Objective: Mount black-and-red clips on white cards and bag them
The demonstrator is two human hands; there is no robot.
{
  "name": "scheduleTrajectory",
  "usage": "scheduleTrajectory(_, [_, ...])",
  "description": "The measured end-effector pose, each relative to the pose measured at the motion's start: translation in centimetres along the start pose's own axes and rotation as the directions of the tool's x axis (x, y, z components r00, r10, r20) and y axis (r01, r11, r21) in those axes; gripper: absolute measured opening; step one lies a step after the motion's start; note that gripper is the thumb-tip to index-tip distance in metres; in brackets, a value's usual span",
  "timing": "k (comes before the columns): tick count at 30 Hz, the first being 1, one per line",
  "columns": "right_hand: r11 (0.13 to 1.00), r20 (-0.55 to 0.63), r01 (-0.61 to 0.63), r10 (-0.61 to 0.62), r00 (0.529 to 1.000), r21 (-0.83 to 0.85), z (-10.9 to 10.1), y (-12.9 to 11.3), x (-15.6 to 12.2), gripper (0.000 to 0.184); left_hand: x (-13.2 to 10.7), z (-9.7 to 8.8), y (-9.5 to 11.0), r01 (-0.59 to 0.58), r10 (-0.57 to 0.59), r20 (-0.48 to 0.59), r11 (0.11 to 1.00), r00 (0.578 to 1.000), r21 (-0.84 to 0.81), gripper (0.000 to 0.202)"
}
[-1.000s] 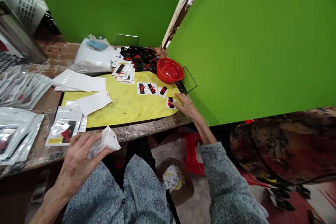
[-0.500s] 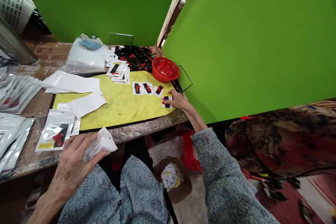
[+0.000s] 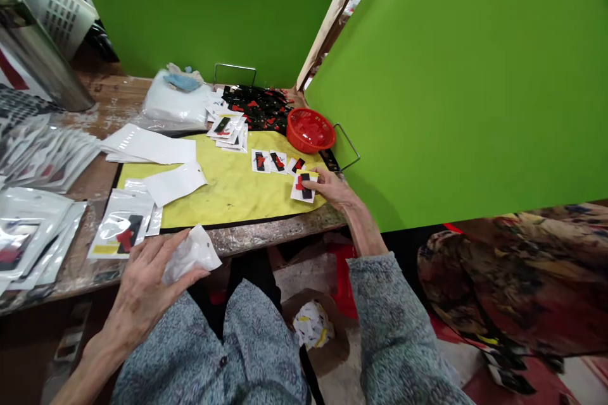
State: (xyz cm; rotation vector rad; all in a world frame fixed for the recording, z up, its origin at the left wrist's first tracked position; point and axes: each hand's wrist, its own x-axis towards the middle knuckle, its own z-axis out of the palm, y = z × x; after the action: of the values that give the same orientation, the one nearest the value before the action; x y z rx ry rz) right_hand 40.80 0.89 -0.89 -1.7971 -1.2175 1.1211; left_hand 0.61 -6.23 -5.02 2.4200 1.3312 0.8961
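In my left hand (image 3: 145,285), at the near table edge, a white plastic bag (image 3: 194,256) is held bowed between thumb and fingers. My right hand (image 3: 334,188) pinches a white card (image 3: 297,195) carrying a black piece and a red piece, raised at the right end of the yellow cloth (image 3: 228,193). Beside it on the cloth lies a row of similar cards (image 3: 261,161). A filled bag (image 3: 121,224) with a black and red item rests on the table beyond my left hand.
A red basket (image 3: 311,131) stands at the cloth's far right, near a heap of black and red pieces (image 3: 259,107). White bags (image 3: 152,145) lie on the cloth's left side. Packed bags (image 3: 45,152) cover the table's left. Green panels (image 3: 451,76) border the back and right.
My right hand has lifted the card off the cloth and tilted it up. My left hand keeps its hold on the bag. The whole view has shifted slightly.
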Motion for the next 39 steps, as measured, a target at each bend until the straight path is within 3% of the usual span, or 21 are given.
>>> scheduleTrajectory(3, [0.964,0.024,-0.014,0.008,1.0,0.267,4.6,-0.7,-0.6,0.047,0.1,0.0,0.1,-0.003,0.003,0.011,1.0,1.0,0.018,0.052])
scheduleTrajectory(5, [0.953,-0.033,0.001,0.009,0.999,0.303,7.8,-0.8,-0.5,0.048,0.2,-0.2,0.3,-0.001,0.001,0.021,1.0,1.0,0.029,0.052])
scheduleTrajectory(7, [0.985,-0.144,0.031,-0.007,0.99,0.169,10.3,-0.7,-0.4,0.042,0.3,-0.5,0.4,0.012,-0.013,0.028,0.999,1.0,0.035,0.052])
scheduleTrajectory(9, [0.996,-0.227,0.033,-0.052,0.973,-0.087,11.8,-0.7,-0.6,0.036,0.2,-0.8,0.5,0.048,-0.049,0.03,0.998,0.998,0.04,0.054])
scheduleTrajectory(12, [0.901,-0.333,0.051,-0.211,0.919,-0.431,12.8,-1.3,-2.3,0.038,0.2,-1.0,0.5,0.117,-0.117,0.033,0.993,0.993,0.023,0.053])
scheduleTrajectory(14, [0.858,-0.364,0.119,-0.334,0.87,-0.5,13.2,-2.3,-4.2,0.038,0.2,-0.9,0.5,0.128,-0.128,0.036,0.992,0.991,-0.012,0.049])
scheduleTrajectory(15, [0.862,-0.311,0.184,-0.359,0.88,-0.472,13.6,-2.8,-5.4,0.035,0.3,-0.8,0.5,0.123,-0.122,0.033,0.992,0.992,-0.03,0.047])
scheduleTrajectory(16, [0.885,-0.185,0.261,-0.351,0.918,-0.387,14.1,-3.4,-6.5,0.031,0.4,-0.7,0.5,0.116,-0.114,0.031,0.992,0.993,-0.044,0.046])
scheduleTrajectory(17, [0.921,0.014,0.299,-0.305,0.952,-0.25,14.7,-3.9,-7.6,0.029,0.4,-0.7,0.6,0.106,-0.105,0.026,0.993,0.994,-0.054,0.046])
scheduleTrajectory(18, [0.954,0.21,0.285,-0.26,0.942,-0.097,15.3,-4.2,-8.4,0.029,0.5,-0.6,0.6,0.096,-0.094,0.023,0.994,0.995,-0.06,0.047])
scheduleTrajectory(19, [0.971,0.366,0.234,-0.233,0.901,0.043,16.0,-4.5,-9.1,0.028,0.5,-0.6,0.6,0.082,-0.081,0.019,0.995,0.997,-0.063,0.049])
scheduleTrajectory(21, [0.967,0.547,0.082,-0.204,0.812,0.239,17.2,-4.7,-9.6,0.027,0.5,-0.6,0.6,0.049,-0.048,0.021,0.996,0.999,-0.072,0.054])
scheduleTrajectory(23, [0.945,0.605,-0.038,-0.177,0.776,0.325,17.9,-4.6,-9.4,0.024,0.4,-0.8,0.5,0.006,-0.004,0.031,0.996,1.0,-0.09,0.059])
scheduleTrajectory(27, [0.926,0.683,-0.191,-0.09,0.725,0.325,17.9,-4.3,-8.7,0.02,0.2,-1.2,0.4,-0.03,0.038,0.069,0.993,0.997,-0.113,0.064])
scheduleTrajectory(39, [0.932,0.644,-0.149,-0.107,0.757,0.33,17.9,-3.7,-9.3,0.033,0.1,-1.3,0.7,-0.036,0.049,0.163,0.996,0.985,-0.079,0.066])
